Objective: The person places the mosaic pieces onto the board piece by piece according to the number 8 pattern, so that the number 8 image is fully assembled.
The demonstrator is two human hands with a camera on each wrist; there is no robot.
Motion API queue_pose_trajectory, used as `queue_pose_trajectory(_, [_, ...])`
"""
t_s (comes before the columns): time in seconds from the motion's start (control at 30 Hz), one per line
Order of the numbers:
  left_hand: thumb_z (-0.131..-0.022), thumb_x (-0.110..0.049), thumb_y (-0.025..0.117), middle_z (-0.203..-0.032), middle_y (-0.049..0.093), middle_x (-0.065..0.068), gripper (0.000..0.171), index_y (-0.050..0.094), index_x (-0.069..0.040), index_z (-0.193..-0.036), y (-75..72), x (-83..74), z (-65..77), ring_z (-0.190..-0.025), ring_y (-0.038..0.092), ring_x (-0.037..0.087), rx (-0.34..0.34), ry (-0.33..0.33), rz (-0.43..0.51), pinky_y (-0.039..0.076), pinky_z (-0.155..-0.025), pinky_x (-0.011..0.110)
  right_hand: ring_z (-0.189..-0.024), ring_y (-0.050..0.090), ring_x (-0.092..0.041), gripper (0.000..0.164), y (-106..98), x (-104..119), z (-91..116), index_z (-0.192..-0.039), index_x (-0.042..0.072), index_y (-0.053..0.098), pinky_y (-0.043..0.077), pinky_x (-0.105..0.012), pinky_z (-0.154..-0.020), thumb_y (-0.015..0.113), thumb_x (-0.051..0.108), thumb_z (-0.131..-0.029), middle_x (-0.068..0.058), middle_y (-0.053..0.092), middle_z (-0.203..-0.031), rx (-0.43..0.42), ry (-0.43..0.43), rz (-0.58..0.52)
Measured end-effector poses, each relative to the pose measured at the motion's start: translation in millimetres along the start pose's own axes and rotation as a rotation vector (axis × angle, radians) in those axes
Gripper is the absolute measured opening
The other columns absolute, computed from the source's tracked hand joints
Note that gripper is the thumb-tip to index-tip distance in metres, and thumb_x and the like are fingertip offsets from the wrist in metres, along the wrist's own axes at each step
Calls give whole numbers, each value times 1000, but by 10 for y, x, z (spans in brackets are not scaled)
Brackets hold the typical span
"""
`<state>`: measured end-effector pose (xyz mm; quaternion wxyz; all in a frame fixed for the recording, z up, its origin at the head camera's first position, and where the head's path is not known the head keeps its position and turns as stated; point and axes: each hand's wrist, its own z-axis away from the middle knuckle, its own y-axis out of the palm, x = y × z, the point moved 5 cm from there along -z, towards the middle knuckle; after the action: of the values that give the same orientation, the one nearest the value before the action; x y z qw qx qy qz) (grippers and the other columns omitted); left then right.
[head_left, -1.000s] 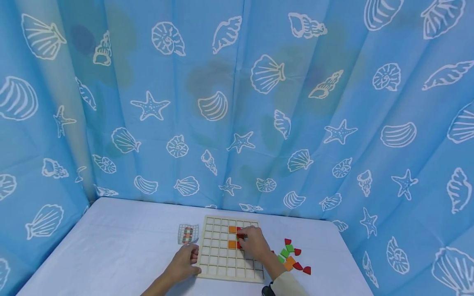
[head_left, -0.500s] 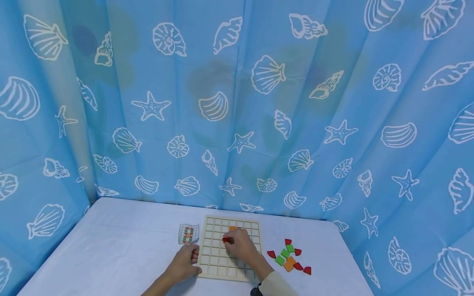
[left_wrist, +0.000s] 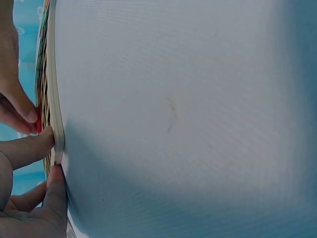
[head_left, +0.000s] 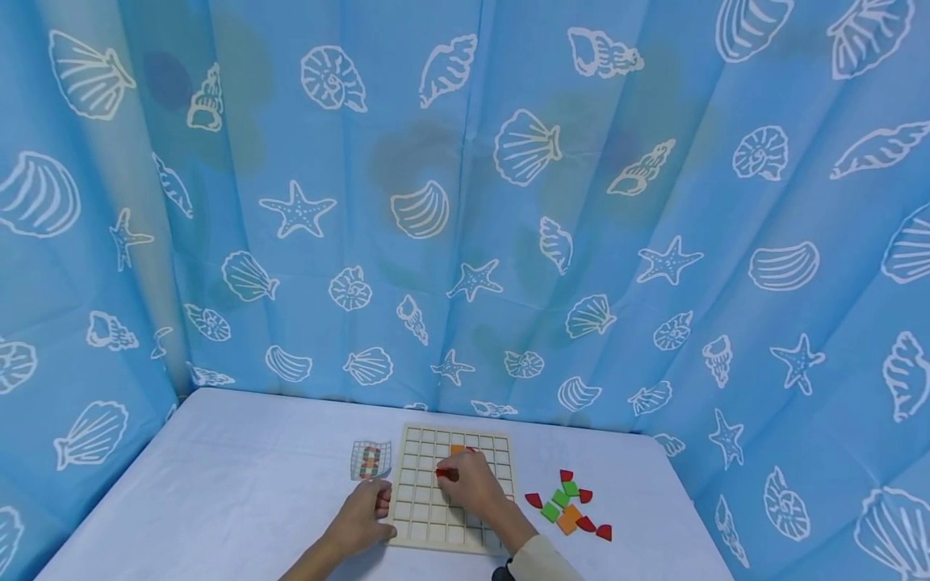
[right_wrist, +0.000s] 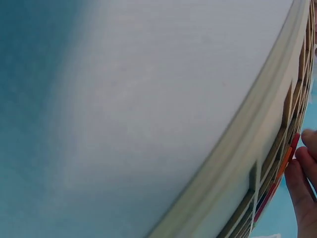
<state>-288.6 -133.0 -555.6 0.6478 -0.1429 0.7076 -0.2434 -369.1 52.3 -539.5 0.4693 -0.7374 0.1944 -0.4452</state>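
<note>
In the head view a wooden grid board (head_left: 425, 512) lies on the white table. My right hand (head_left: 472, 482) is over its middle, thumb and fingers pinching a red tile (head_left: 441, 473), right at the grid in this view. The red tile (left_wrist: 39, 120) also shows at the fingertips in the left wrist view. An orange tile (head_left: 457, 449) and a bit of red sit in squares behind the hand, which hides other squares. My left hand (head_left: 359, 516) holds the board's left edge, fingers bent; in the left wrist view two fingertips meet the rim (left_wrist: 57, 109).
To the board's right lie loose tiles: red rounded ones (head_left: 585, 524), green squares (head_left: 561, 498) and orange ones (head_left: 567, 521). A pattern card (head_left: 361, 468) with a coloured grid lies left of the board. A blue shell-print curtain (head_left: 465, 202) stands behind the table.
My right hand moved left across the board with a red tile in its fingers, then stayed nearly still over the last half second. The left hand has kept its place at the edge.
</note>
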Motion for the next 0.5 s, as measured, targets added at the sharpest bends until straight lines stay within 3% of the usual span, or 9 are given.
queue_pose_trajectory(0.33, [-63, 7, 83, -95, 52, 7, 64, 52, 17, -118, 7, 7, -8, -86, 53, 18, 10, -3, -16, 51, -76, 33, -78, 57, -3, 15, -10, 64, -12, -98, 10, 78, 52, -22, -69, 74, 9, -84, 5, 70, -88, -21, -33, -54])
queue_pose_trajectory(0.5, [-62, 8, 82, -94, 51, 7, 64, 52, 17, -117, 6, -15, -5, -86, 53, 18, 6, 8, -10, 51, -76, 32, -79, 57, -3, 10, -4, 103, -14, -92, 12, 79, 52, -24, -72, 75, 8, -83, 7, 70, -85, -8, -67, 4])
